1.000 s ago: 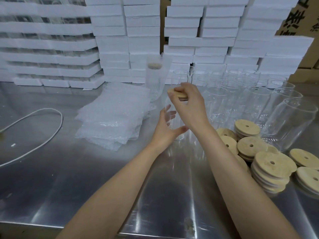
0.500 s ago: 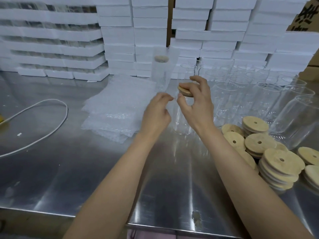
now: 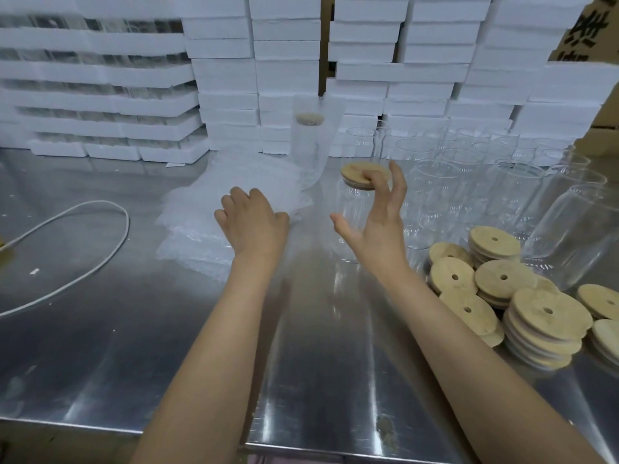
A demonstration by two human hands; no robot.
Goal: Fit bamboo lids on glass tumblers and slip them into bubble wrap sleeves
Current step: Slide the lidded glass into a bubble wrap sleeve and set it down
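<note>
A glass tumbler (image 3: 351,222) stands upright on the steel table with a bamboo lid (image 3: 360,172) on its mouth. My right hand (image 3: 382,222) is spread open beside it, one fingertip pressing on the lid's top. My left hand (image 3: 253,222) lies palm down on the pile of bubble wrap sleeves (image 3: 214,209), its fingertips curled into the wrap; I cannot see whether they grip a sleeve. Behind stands a lidded tumbler inside a bubble wrap sleeve (image 3: 310,142).
Several bare tumblers (image 3: 485,182) crowd the right rear. Loose bamboo lids (image 3: 502,296) lie stacked at the right. White foam boxes (image 3: 288,61) wall off the back. A white cord (image 3: 83,249) loops at the left. The table's front edge (image 3: 301,450) is near.
My right hand set the lid on the tumbler and opened, one finger left on top. My left hand left the tumbler and moved left onto the bubble wrap pile.
</note>
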